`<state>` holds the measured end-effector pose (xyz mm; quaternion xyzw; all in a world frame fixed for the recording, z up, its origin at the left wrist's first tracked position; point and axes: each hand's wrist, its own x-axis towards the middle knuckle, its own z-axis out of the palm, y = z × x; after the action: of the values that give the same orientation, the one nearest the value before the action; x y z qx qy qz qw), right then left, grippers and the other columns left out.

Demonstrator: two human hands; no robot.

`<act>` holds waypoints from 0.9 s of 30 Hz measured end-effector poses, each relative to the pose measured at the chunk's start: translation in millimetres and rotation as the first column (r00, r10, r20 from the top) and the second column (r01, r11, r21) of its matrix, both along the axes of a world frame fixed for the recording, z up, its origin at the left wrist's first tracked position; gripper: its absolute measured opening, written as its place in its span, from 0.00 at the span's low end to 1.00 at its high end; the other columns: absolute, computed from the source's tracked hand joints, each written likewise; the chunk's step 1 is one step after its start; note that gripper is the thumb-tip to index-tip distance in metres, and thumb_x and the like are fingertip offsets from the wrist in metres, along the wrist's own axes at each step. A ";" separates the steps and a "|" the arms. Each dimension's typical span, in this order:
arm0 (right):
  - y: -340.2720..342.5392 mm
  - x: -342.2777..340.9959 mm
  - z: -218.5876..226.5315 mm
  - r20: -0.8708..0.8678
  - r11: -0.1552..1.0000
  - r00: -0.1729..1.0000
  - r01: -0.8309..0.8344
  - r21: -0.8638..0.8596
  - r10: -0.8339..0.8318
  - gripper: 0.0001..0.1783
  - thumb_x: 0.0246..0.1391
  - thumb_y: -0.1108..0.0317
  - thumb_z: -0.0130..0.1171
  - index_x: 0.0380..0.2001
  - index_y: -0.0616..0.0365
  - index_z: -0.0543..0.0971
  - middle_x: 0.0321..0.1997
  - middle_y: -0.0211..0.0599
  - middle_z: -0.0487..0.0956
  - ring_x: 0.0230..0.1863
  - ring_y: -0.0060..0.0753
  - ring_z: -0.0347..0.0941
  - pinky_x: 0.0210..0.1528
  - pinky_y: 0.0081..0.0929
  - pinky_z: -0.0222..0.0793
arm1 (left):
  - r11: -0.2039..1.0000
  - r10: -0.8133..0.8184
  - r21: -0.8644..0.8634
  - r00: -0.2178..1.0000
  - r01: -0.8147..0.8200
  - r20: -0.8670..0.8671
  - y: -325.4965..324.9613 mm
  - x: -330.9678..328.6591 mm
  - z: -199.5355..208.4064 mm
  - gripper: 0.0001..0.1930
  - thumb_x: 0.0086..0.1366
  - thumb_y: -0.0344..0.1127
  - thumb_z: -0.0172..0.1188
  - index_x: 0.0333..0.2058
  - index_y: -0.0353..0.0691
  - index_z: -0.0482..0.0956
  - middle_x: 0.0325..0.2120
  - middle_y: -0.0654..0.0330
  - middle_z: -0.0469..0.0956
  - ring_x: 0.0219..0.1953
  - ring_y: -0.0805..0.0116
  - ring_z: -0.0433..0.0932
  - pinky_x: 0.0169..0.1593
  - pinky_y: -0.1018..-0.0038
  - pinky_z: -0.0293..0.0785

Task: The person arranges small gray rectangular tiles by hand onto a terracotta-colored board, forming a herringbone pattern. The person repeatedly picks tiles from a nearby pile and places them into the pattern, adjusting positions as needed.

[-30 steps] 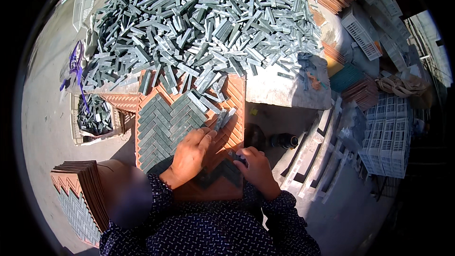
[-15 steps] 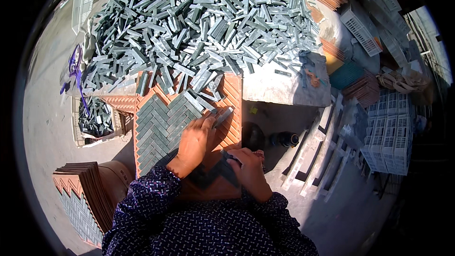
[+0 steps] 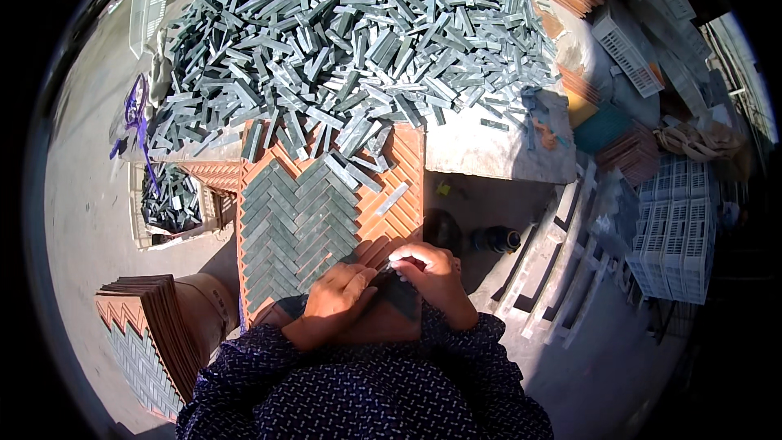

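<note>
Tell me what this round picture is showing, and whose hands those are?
The picture comes from a camera worn on a person's head, looking down, so it looks round and bent at the edges. The hands are that person's own. The left hand and right hand meet at the near edge of an orange tray, which is partly filled with grey-green strips laid in a zigzag. Between the fingers is a dark piece, too shadowed to make out. Behind the tray lies a big heap of loose strips.

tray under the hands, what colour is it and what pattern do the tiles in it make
Orange tray; grey-green tiles in herringbone, head view.
</note>
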<state>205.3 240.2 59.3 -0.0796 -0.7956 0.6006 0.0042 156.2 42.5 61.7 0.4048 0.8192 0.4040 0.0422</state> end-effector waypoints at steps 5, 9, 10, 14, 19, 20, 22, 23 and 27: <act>-6.1 0.5 -7.0 -0.185 0.970 0.983 0.062 0.235 -0.018 0.07 0.46 0.77 0.63 0.31 0.62 0.79 0.31 0.39 0.79 0.30 0.35 0.77 0.32 0.26 0.71 | 0.999 0.036 0.034 0.998 -0.038 0.050 -18.5 3.5 -13.6 0.15 0.51 0.27 0.65 0.40 0.35 0.78 0.37 0.54 0.79 0.38 0.54 0.78 0.40 0.65 0.76; -19.6 5.1 -16.4 -0.263 0.938 0.964 0.125 0.323 -0.038 0.07 0.45 0.77 0.62 0.31 0.59 0.77 0.32 0.41 0.77 0.34 0.46 0.76 0.35 0.34 0.72 | 1.000 0.009 0.021 0.999 -0.008 -0.050 -14.7 2.5 -12.1 0.17 0.49 0.27 0.65 0.40 0.35 0.79 0.37 0.55 0.78 0.37 0.56 0.78 0.38 0.66 0.76; -21.1 5.6 -16.5 -0.267 0.927 0.963 0.130 0.353 -0.033 0.08 0.45 0.77 0.62 0.31 0.59 0.77 0.32 0.41 0.77 0.34 0.46 0.76 0.35 0.35 0.72 | 1.000 -0.002 0.018 0.997 0.004 -0.083 -14.2 3.3 -14.2 0.17 0.48 0.27 0.65 0.40 0.35 0.79 0.36 0.55 0.78 0.37 0.57 0.78 0.38 0.66 0.76; -17.8 3.5 -12.5 -0.213 0.915 0.974 0.017 0.403 0.076 0.08 0.46 0.77 0.61 0.32 0.60 0.76 0.34 0.41 0.77 0.36 0.47 0.76 0.35 0.35 0.72 | 1.000 -0.015 0.018 0.983 0.019 -0.184 -12.4 4.8 -20.4 0.18 0.47 0.27 0.66 0.40 0.36 0.79 0.35 0.57 0.78 0.35 0.59 0.78 0.36 0.67 0.76; 2.8 -20.3 0.8 0.059 0.817 0.927 -0.356 0.453 0.371 0.08 0.47 0.78 0.61 0.34 0.60 0.77 0.36 0.42 0.77 0.37 0.48 0.75 0.38 0.35 0.72 | 0.996 -0.044 -0.085 0.972 0.025 -0.232 -3.5 3.8 -22.9 0.16 0.51 0.31 0.64 0.41 0.38 0.80 0.36 0.58 0.79 0.37 0.60 0.77 0.37 0.69 0.77; 4.3 -27.5 4.9 -0.045 0.843 0.949 -0.255 0.474 0.313 0.10 0.47 0.78 0.60 0.36 0.60 0.78 0.37 0.42 0.77 0.38 0.48 0.75 0.39 0.35 0.72 | 0.991 -0.065 -0.126 0.971 0.036 -0.232 -3.3 3.2 -24.7 0.15 0.52 0.32 0.63 0.41 0.38 0.80 0.37 0.59 0.79 0.38 0.61 0.77 0.38 0.70 0.77; 6.7 -43.2 15.2 -0.250 0.878 0.949 -0.052 0.476 0.191 0.13 0.48 0.78 0.59 0.40 0.60 0.78 0.40 0.43 0.77 0.40 0.49 0.75 0.40 0.36 0.72 | 0.990 -0.056 -0.135 0.985 0.033 -0.166 -3.0 -0.3 -24.1 0.16 0.53 0.32 0.61 0.42 0.38 0.80 0.37 0.59 0.78 0.40 0.61 0.77 0.39 0.70 0.77; 15.2 -53.1 19.3 -0.265 0.836 0.940 -0.039 0.547 0.217 0.17 0.49 0.78 0.58 0.44 0.58 0.78 0.44 0.44 0.76 0.42 0.49 0.75 0.41 0.36 0.72 | 0.989 -0.060 -0.139 0.990 0.042 -0.128 -1.1 -1.6 -22.8 0.17 0.54 0.32 0.61 0.43 0.38 0.80 0.37 0.58 0.78 0.40 0.61 0.77 0.39 0.69 0.77; 35.9 -75.6 3.9 -0.276 0.722 0.916 -0.020 0.692 0.290 0.11 0.49 0.77 0.57 0.39 0.59 0.78 0.40 0.43 0.75 0.42 0.46 0.74 0.40 0.37 0.72 | 0.994 -0.058 -0.100 0.966 0.033 -0.251 20.8 -12.0 -7.7 0.15 0.56 0.32 0.56 0.43 0.38 0.80 0.41 0.57 0.77 0.43 0.61 0.77 0.41 0.70 0.77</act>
<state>129.7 276.1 63.2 0.1089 -0.9473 0.2721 0.1293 144.2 63.3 54.1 0.4694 0.8266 0.3086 -0.0345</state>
